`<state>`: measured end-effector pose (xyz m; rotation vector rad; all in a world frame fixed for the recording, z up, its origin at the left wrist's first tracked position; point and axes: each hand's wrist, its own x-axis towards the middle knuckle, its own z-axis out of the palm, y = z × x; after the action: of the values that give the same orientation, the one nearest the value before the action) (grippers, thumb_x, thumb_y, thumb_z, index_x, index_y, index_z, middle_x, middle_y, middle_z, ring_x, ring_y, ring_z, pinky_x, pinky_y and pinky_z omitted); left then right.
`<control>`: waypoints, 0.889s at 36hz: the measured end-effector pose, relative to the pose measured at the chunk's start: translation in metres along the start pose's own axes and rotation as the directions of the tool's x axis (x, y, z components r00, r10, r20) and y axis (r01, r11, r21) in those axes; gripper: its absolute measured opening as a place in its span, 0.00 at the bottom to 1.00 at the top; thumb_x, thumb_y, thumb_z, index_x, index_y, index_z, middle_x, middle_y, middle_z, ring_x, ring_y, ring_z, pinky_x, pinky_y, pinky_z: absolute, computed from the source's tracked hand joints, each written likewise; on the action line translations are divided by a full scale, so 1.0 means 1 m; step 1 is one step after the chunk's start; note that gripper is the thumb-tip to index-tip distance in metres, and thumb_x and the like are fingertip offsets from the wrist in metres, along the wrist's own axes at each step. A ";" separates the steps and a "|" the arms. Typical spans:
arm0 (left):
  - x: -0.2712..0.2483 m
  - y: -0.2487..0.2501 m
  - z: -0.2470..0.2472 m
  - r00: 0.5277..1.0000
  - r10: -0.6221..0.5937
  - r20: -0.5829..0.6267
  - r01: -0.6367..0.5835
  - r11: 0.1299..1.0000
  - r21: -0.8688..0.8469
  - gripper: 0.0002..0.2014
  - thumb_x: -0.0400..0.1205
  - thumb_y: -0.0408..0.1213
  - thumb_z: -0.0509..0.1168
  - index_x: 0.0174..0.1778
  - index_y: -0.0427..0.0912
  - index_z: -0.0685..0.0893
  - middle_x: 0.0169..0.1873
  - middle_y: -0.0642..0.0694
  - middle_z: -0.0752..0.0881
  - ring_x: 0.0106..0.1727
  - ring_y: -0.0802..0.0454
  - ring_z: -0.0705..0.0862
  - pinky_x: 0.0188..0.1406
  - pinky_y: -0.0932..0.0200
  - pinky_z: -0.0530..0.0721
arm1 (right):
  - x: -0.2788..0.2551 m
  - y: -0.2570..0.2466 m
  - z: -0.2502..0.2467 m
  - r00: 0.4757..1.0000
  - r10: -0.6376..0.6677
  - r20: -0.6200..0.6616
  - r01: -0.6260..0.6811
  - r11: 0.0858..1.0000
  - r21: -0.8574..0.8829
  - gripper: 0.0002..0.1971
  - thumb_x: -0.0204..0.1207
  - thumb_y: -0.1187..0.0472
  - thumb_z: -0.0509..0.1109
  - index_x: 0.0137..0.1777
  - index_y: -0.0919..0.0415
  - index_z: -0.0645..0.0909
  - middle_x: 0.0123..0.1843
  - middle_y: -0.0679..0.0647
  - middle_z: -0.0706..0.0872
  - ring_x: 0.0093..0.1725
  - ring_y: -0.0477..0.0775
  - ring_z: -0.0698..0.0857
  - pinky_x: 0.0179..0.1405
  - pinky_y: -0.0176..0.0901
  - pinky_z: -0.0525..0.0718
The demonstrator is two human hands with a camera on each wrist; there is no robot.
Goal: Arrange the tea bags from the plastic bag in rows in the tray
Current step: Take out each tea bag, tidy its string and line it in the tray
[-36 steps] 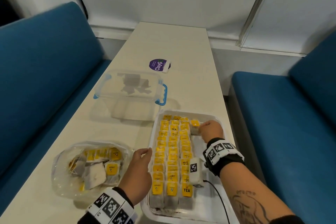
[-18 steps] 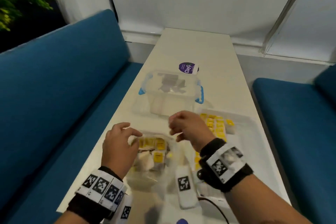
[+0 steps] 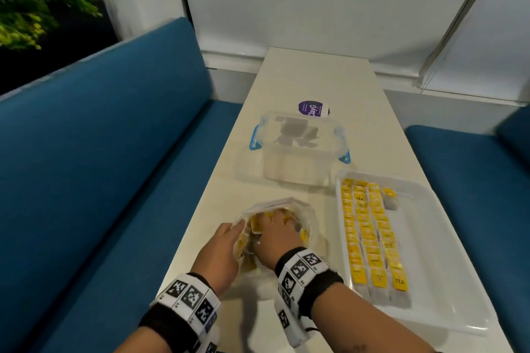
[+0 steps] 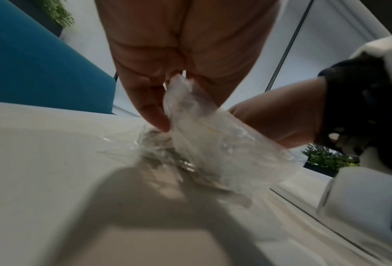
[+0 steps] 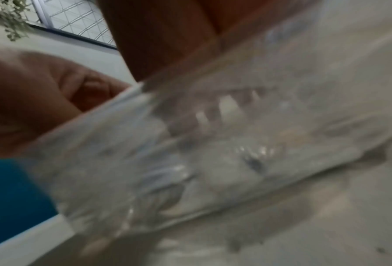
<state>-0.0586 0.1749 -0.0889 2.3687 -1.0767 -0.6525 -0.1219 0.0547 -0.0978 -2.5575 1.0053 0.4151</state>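
The clear plastic bag (image 3: 308, 216) of yellow-tagged tea bags lies on the table left of the tray. My left hand (image 3: 239, 226) pinches the bag's near-left edge, and the left wrist view shows the plastic (image 4: 213, 135) gathered between thumb and fingers (image 4: 153, 111). My right hand (image 3: 279, 216) is pushed into the bag's mouth among the tea bags, with its fingertips hidden. The right wrist view is blurred plastic (image 5: 190, 144). The white tray (image 3: 447, 266) holds three long rows of tea bags (image 3: 370, 238) and one tea bag (image 3: 389, 198) heading a fourth row.
A clear lidded box (image 3: 298, 149) with blue handles stands behind the bag, and a purple-lidded tub (image 3: 312, 109) behind that. Blue benches (image 3: 100, 166) run along both sides of the narrow white table (image 3: 315, 74). The tray's right half is bare.
My right hand left the tray's far end, crossed left and went down into the bag. My left hand moved from the tray's edge to the bag and took hold of its edge.
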 end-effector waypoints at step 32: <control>0.007 -0.001 0.003 0.994 -0.068 -0.090 0.056 0.990 -0.128 0.30 0.75 0.22 0.60 0.73 0.48 0.72 0.69 0.45 0.71 0.67 0.46 0.76 0.58 0.61 0.73 | -0.019 0.012 -0.028 0.955 -0.172 -0.240 0.268 0.846 0.460 0.10 0.69 0.66 0.72 0.50 0.61 0.81 0.53 0.61 0.82 0.47 0.56 0.78 0.42 0.39 0.68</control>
<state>-0.0556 0.1695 -0.0937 2.3081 -0.8983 -0.6049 -0.1394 0.0457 -0.0675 -2.2302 0.7400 -0.1434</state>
